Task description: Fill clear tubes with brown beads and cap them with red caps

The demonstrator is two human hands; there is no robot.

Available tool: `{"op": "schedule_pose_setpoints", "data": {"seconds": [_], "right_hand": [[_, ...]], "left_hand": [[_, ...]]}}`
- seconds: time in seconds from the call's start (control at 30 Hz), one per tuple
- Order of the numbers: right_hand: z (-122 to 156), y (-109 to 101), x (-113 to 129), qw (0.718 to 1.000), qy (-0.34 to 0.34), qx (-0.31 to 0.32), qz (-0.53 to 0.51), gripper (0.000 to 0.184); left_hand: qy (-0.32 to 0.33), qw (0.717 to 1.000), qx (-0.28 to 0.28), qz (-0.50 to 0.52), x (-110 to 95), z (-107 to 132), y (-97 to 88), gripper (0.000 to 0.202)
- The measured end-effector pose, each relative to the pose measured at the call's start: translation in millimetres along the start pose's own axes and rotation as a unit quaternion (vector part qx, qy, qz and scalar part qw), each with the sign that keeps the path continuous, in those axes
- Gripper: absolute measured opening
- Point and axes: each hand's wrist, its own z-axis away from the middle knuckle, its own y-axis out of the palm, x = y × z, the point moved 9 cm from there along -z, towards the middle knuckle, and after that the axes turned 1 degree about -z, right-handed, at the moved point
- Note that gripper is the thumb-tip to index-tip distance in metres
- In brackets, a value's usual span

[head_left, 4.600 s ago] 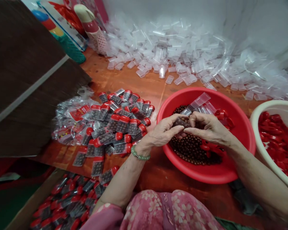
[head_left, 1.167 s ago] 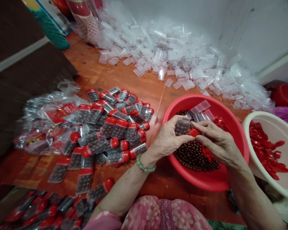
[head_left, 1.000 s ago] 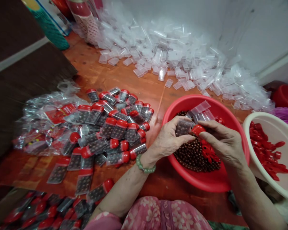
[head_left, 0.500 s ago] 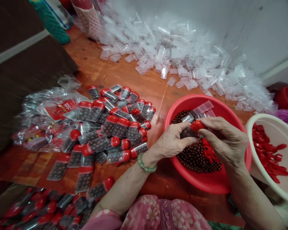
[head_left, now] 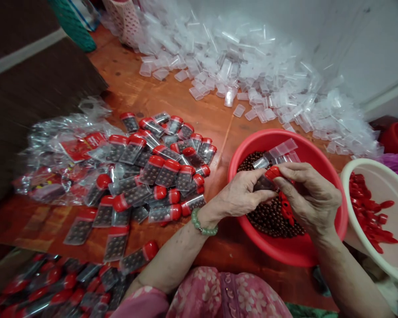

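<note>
Over a red basin (head_left: 234,165), my left hand (head_left: 237,194) pinches a small clear plastic container (head_left: 261,183) with dark contents. The thumb and fingers of my right hand (head_left: 313,196) are closed on the red cap (head_left: 272,172) at that container's end. Whether the cap is fully seated is hidden by my fingers. Below lie brown beads or candy balls (head_left: 268,223) in the basin. Beside them are loose red caps (head_left: 287,211), partly behind my right hand, and a few clear containers (head_left: 283,150).
Several filled, red-capped containers (head_left: 167,172) are piled on the wooden surface (head_left: 152,95) to the left, beside crinkled plastic bags (head_left: 53,141). Clear containers (head_left: 252,84) heap along the wall. A white basin (head_left: 368,163) with red caps (head_left: 363,198) stands right. More capped containers (head_left: 66,282) lie lower left.
The view has shifted slightly. Both hands stay over the red basin with the same container and cap between them, and their grip looks nearly the same.
</note>
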Motion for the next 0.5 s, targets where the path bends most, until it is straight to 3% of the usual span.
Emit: {"op": "schedule_pose_setpoints", "data": {"seconds": [0.2,0.27,0.4,0.5], "right_hand": [[2,2,-1,0.999,-0.044,0.012,0.002,0.02],[4,5,1,0.995,-0.092,0.036,0.009,0.034],[13,23,8,0.971,-0.181,0.1,0.117,0.083],[16,32,11,0.948,-0.202,0.096,0.228,0.089]], "left_hand": [[-0.03,0.995,0.016,0.088,6,0,3.0,0.023],[-0.029,0.992,0.009,0.12,4,-1,1.1,0.031],[-0.033,0.979,0.003,0.2,5,-2,0.7,0.04],[-0.027,0.967,-0.011,0.253,6,-4,1.2,0.04]]}}
